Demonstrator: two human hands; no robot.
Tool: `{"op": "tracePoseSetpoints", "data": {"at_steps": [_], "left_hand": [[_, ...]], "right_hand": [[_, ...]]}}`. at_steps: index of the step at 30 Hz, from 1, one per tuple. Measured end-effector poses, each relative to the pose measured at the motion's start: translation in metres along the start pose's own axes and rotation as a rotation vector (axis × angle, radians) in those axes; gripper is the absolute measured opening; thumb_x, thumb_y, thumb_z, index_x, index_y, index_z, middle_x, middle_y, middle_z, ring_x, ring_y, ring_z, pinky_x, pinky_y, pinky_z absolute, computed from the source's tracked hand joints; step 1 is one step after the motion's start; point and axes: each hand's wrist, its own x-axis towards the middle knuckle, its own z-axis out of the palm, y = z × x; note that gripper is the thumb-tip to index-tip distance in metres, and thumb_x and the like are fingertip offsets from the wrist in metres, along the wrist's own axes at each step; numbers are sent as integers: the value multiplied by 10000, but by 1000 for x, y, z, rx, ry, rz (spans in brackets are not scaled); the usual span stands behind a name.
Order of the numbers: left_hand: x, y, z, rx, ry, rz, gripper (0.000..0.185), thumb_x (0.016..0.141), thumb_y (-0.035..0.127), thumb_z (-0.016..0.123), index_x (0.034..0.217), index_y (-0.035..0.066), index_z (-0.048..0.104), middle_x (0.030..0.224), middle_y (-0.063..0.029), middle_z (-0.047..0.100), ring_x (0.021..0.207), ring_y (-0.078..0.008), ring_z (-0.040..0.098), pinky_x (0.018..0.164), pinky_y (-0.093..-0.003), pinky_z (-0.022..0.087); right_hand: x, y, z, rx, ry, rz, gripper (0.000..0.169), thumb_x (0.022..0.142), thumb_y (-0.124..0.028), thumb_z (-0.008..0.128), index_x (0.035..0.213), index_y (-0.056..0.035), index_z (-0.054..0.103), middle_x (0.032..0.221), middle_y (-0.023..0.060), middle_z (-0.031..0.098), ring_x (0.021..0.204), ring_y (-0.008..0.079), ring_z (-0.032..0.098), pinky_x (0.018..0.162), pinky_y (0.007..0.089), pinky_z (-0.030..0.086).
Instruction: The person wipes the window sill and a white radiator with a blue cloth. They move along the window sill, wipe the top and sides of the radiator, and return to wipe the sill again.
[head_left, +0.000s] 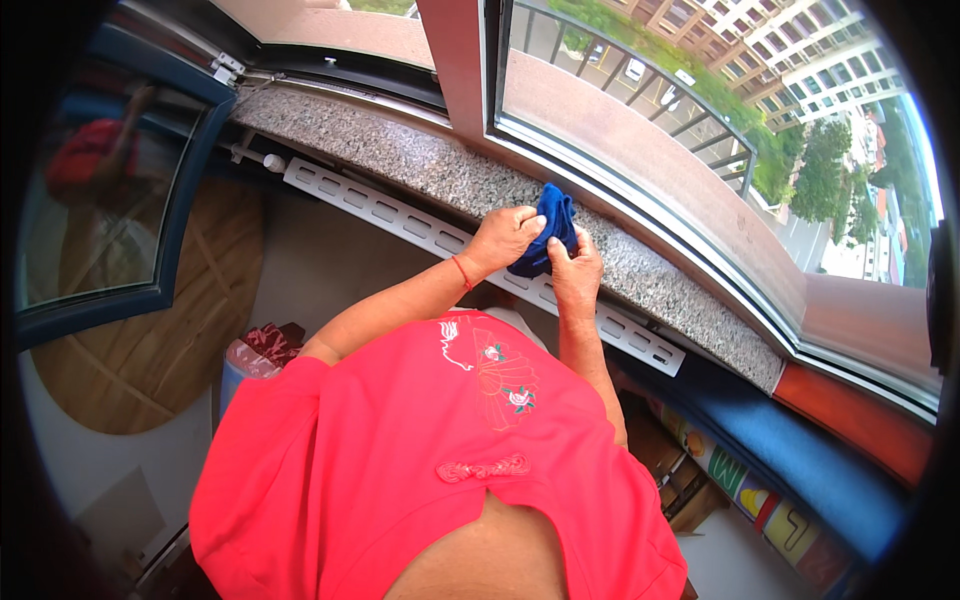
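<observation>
A bunched dark-blue cloth is held between both hands over the front of the speckled granite windowsill. My left hand, with a red cord at the wrist, pinches its left side between thumb and fingers. On the cloth's right side, my right hand grips it with the thumb uppermost. Part of the cloth hangs below the hands, in front of a white slotted radiator. Fingers of both hands are partly hidden behind the folds.
An open dark-framed window sash juts inward at left, before a round wooden board. Beyond the sill stands the window frame, with a railing outside. Blue padded fabric lies along the lower right.
</observation>
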Motion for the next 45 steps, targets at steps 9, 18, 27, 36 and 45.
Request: {"op": "tracePoseSetpoints", "data": {"at_steps": [9, 18, 27, 36, 45], "left_hand": [[7, -50, -14, -412, 191, -291, 255, 907, 246, 519, 975, 9, 585, 847, -77, 597, 777, -203, 551, 730, -318, 450], [-6, 22, -25, 602, 531, 495, 412, 695, 296, 728, 998, 60, 577, 923, -90, 600, 861, -267, 575, 732, -388, 449], [19, -6, -37, 55, 377, 31, 278, 848, 298, 612, 787, 28, 593, 641, -106, 563, 582, -207, 560, 564, -338, 452], [3, -18, -91, -829, 786, -96, 204, 944, 223, 508, 890, 37, 571, 775, 22, 556, 648, -56, 497, 573, -222, 437], [-7, 75, -165, -106, 568, 67, 279, 907, 254, 572, 817, -10, 592, 659, 11, 542, 583, -48, 475, 517, -224, 418]], "right_hand": [[16, 16, -52, 379, 213, 20, 333, 855, -21, 532, 1181, 23, 483, 1096, 121, 575, 948, 161, 587, 752, 242, 493], [17, 38, -104, 43, 340, -52, 283, 861, -14, 501, 1133, 60, 521, 1099, 161, 595, 974, 205, 607, 872, 299, 478], [22, 34, -95, -182, 486, -250, 181, 821, -15, 518, 964, -7, 629, 876, 89, 652, 720, 170, 632, 678, 295, 503], [15, 32, -98, -252, 461, -352, 172, 825, -7, 510, 947, -21, 630, 834, 86, 634, 698, 169, 620, 661, 287, 499], [13, 30, -99, -302, 416, -370, 159, 838, -35, 519, 950, -25, 631, 841, 84, 640, 699, 169, 627, 637, 289, 499]]}}
